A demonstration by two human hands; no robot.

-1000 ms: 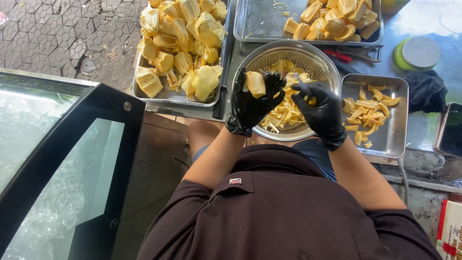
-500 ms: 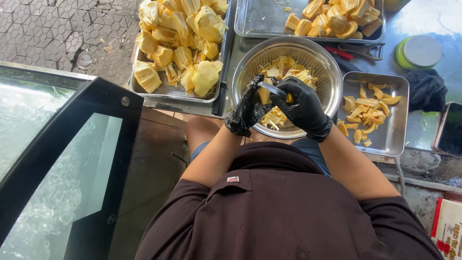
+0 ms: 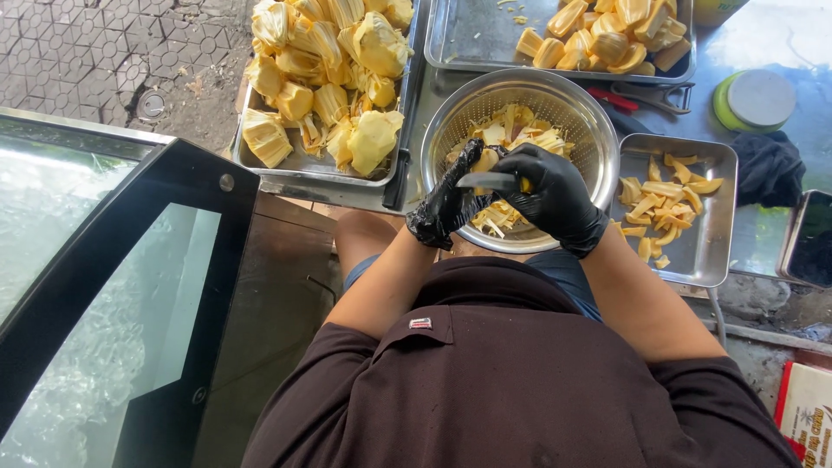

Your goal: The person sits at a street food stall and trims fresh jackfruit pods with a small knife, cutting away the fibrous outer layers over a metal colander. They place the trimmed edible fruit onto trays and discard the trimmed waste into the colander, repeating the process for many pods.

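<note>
Both my hands wear black gloves and work over a steel colander bowl point(image 3: 586, 121) that holds pale yellow jackfruit scraps. My left hand point(image 3: 451, 204) grips a yellow jackfruit pod point(image 3: 485, 160). My right hand point(image 3: 555, 198) holds a small knife point(image 3: 487, 181) with its blade pointing left, laid across the pod. The hands touch each other above the bowl's near side.
A steel tray of uncut jackfruit pieces point(image 3: 329, 87) lies left of the bowl. A tray of cleaned pods point(image 3: 598, 39) sits behind it, and a small tray of yellow strips point(image 3: 672, 208) to the right. A green-rimmed lid point(image 3: 752, 98), dark cloth point(image 3: 767, 165) and glass cabinet door point(image 3: 104, 286) are nearby.
My hands came together: the right hand moved left with the knife onto the pod, and the left hand turned the pod down toward the bowl.
</note>
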